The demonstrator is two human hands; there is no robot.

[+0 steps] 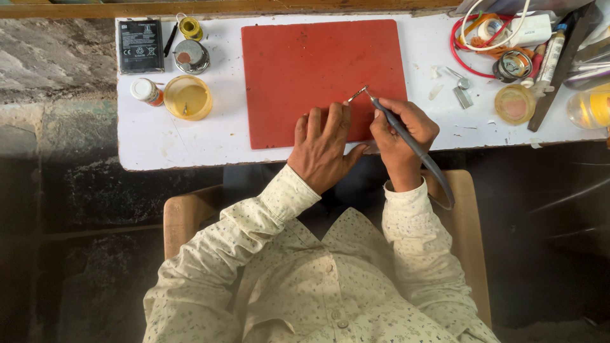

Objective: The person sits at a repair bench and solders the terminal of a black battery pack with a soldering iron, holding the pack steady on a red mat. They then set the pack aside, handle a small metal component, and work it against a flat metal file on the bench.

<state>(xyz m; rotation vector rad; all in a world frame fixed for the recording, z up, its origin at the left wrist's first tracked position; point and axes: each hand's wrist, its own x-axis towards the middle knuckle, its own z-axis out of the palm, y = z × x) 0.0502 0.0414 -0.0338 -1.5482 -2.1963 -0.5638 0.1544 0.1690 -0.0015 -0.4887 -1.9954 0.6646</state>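
- right hand (401,136) first, in the head view, the only one we have: our fingers are closed around a grey soldering iron (406,136), held like a pen, its tip slanting up and left onto the red mat (305,70).
- left hand (326,147) lies palm down on the mat's near edge, fingers together, pinching thin metal tweezers (356,94) whose points stick out past our fingertips.
- both tips nearly meet on the mat, just beyond our knuckles; whatever small part sits between them is too tiny for us to make out.
- we judge the iron light and stiff, with a smooth barrel and a springy grey cord (438,184) trailing back over our right wrist that can tug on it; best gripped low on the handle, well clear of the metal end.
- we judge the tweezers very light, springy and slippery; they are best squeezed at mid-length, where our fingers are.
- left of the mat on the white table (159,140) stand a yellow dish (188,97), a small white-capped bottle (146,91), a round metal tin (191,56), a solder spool (189,27) and a black battery pack (140,46), all well apart from our hands.
- right of the mat lie a red cable coil (467,54), a syringe tube (551,56) and a round amber lid (514,104).
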